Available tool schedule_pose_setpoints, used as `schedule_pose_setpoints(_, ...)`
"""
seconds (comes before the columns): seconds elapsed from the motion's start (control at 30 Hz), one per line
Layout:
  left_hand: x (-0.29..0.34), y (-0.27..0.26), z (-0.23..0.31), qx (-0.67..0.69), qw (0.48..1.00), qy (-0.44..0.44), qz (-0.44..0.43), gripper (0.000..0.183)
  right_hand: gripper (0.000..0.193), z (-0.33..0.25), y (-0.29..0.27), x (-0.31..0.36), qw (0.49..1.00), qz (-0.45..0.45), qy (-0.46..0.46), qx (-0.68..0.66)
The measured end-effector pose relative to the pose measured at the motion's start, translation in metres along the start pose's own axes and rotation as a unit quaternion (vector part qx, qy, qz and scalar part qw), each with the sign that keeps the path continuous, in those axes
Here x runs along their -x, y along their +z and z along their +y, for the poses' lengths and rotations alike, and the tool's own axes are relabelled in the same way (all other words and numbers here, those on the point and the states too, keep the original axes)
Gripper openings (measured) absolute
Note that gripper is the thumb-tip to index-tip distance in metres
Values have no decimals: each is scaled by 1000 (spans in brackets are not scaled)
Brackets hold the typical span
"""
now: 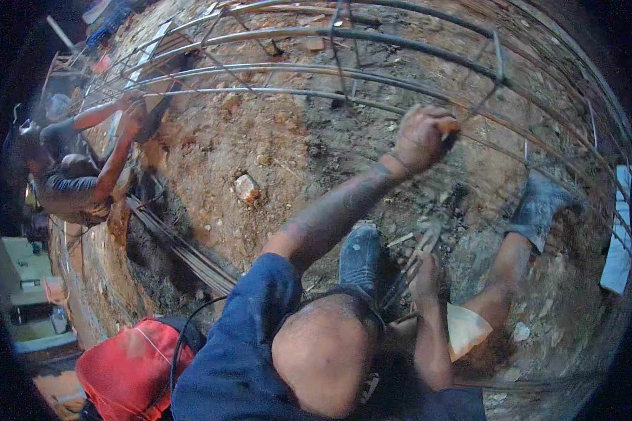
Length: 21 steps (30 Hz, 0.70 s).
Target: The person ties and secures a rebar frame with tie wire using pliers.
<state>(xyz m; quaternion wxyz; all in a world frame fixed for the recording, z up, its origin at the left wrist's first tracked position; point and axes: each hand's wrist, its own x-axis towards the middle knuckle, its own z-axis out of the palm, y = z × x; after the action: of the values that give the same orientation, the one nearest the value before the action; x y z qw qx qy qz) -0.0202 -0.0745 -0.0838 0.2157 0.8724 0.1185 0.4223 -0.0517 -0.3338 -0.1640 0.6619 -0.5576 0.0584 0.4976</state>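
My left hand point(427, 138) reaches forward, its fingers curled at a lower bar of the long steel rebar cage point(316, 93), where a thin crosswise stirrup point(486, 102) comes down to the fist. Motion blurs it a little. Closer to me, between my feet, my right hand point(428, 275) is closed around what looks like metal pliers point(430, 238), jaws pointing away from me. Thin strands, perhaps tie wire point(399, 282), run beside that hand. My bent knee point(323, 351) and a blue shoe point(359, 256) are below the left forearm.
At the far left another person point(74, 165) crouches, hands on the cage's far end. A bundle of rods point(182, 245) lies left of me, near a red bag point(137, 365). A pale stone point(246, 188) rests on rough soil. A white board point(619, 231) stands at right.
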Motion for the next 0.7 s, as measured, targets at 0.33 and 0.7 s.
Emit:
schedule_pose_setpoints(0.33, -50, 14, -12, 373, 874, -126, -285, 29, 36, 1, 3, -10, 992, -67, 29, -101)
schedule_pose_setpoints(0.7, -15, 14, 19, 357, 917, -161, -69, 25, 43, -16, -8, -6, 988, -148, 39, -32)
